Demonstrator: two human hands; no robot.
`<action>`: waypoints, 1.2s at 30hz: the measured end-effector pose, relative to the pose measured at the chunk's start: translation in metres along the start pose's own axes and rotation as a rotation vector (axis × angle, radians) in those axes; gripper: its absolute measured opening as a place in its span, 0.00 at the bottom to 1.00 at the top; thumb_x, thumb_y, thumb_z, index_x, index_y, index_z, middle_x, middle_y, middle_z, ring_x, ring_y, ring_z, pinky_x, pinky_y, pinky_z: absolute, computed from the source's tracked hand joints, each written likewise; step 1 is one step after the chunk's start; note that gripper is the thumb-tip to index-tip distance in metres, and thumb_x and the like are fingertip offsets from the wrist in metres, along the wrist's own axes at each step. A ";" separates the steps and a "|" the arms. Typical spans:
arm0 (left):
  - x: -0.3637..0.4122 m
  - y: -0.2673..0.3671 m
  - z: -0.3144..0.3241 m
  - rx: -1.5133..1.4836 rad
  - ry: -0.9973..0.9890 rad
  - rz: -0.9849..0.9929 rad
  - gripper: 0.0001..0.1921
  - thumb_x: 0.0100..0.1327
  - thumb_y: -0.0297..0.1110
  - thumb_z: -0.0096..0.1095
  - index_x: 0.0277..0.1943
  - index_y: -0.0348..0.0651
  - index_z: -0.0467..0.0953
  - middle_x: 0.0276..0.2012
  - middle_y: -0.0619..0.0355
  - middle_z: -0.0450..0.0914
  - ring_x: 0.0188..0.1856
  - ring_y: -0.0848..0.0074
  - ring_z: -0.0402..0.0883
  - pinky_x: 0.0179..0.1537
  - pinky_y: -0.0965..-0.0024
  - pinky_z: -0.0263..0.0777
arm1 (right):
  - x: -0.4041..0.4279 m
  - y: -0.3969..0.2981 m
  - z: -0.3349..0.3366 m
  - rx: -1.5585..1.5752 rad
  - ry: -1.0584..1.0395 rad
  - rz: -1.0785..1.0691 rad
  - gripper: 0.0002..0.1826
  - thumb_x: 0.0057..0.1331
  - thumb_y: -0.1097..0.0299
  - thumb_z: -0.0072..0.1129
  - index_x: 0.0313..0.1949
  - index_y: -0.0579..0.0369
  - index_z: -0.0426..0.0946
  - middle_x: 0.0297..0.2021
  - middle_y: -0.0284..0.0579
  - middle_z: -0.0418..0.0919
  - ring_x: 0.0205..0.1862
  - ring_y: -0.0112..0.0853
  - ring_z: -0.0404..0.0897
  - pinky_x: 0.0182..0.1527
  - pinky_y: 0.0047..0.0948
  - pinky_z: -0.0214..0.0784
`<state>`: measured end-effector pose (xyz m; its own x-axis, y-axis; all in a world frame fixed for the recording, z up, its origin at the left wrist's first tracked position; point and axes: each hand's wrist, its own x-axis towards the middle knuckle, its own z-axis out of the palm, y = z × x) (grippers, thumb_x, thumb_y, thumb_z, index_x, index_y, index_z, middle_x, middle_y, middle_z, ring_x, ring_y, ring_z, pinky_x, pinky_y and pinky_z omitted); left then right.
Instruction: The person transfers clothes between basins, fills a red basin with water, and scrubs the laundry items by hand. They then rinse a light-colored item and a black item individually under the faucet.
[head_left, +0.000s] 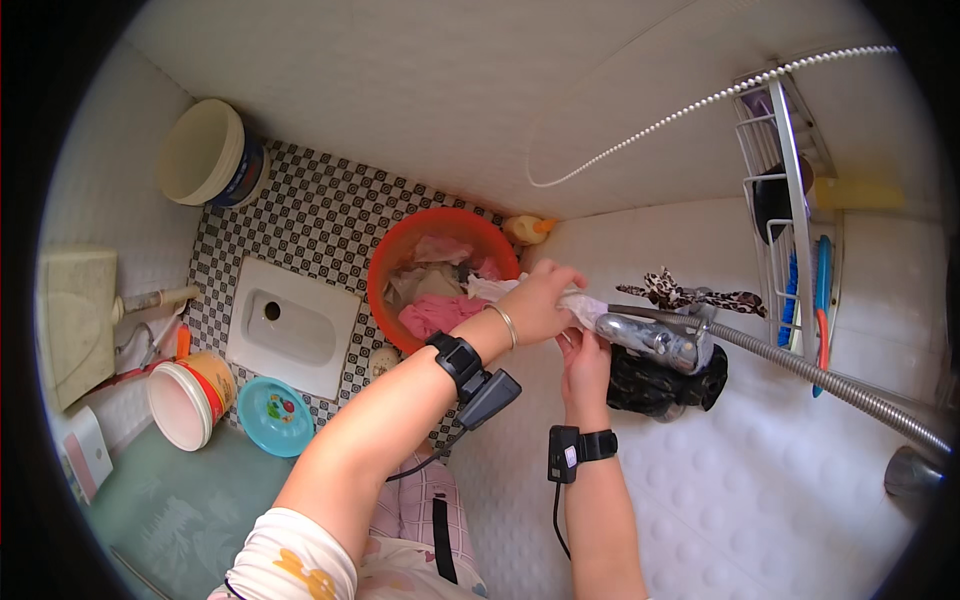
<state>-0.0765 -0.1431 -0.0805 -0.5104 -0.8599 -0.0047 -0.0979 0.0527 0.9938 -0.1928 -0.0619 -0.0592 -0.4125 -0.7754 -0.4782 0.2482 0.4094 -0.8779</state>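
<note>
A pale, wet-looking cloth (586, 306) is bunched at the mouth of a chrome wall faucet (637, 334). My left hand (534, 304) grips it from above, the wrist wearing a bangle and a black strap. Just below the spout, the fingers of my right hand (586, 367) pinch the cloth's lower side. A whitish length of fabric (491, 287) shows left of my left hand, over the basin's edge; whether it is the same piece is hidden by the hand. The red plastic basin (386, 315) on the floor holds several garments, among them a pink one (439, 313).
A squat toilet (292, 326) is set in the patterned tile floor (330, 187). Buckets (202, 154) and a turquoise basin (255, 424) stand around it. A metal shower hose (810, 367) crosses by the faucet, where a black bag (652, 390) hangs. The wire rack (787, 172) holds brushes.
</note>
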 end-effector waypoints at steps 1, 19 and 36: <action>-0.001 -0.001 -0.003 0.031 0.003 -0.029 0.09 0.57 0.27 0.57 0.40 0.39 0.78 0.44 0.45 0.71 0.46 0.56 0.74 0.51 0.65 0.69 | -0.003 0.001 0.002 0.168 0.016 -0.037 0.19 0.74 0.64 0.40 0.60 0.61 0.62 0.57 0.48 0.70 0.56 0.36 0.74 0.59 0.37 0.66; -0.035 0.006 0.026 -0.098 0.107 0.163 0.19 0.55 0.25 0.56 0.51 0.34 0.71 0.48 0.42 0.70 0.50 0.54 0.72 0.50 0.64 0.70 | 0.006 0.018 -0.015 0.373 -0.043 0.121 0.17 0.74 0.62 0.40 0.58 0.53 0.65 0.57 0.43 0.69 0.60 0.37 0.68 0.63 0.38 0.60; -0.004 -0.073 0.012 0.122 0.109 -0.114 0.22 0.56 0.32 0.55 0.56 0.43 0.72 0.53 0.42 0.72 0.56 0.48 0.69 0.59 0.56 0.64 | 0.007 -0.001 -0.013 0.348 -0.105 0.067 0.19 0.66 0.79 0.45 0.57 0.58 0.67 0.57 0.43 0.70 0.61 0.38 0.67 0.65 0.44 0.59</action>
<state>-0.0771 -0.1375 -0.1546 -0.3957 -0.9132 -0.0976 -0.2557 0.0075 0.9667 -0.2073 -0.0613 -0.0615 -0.2974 -0.8048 -0.5136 0.5620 0.2873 -0.7756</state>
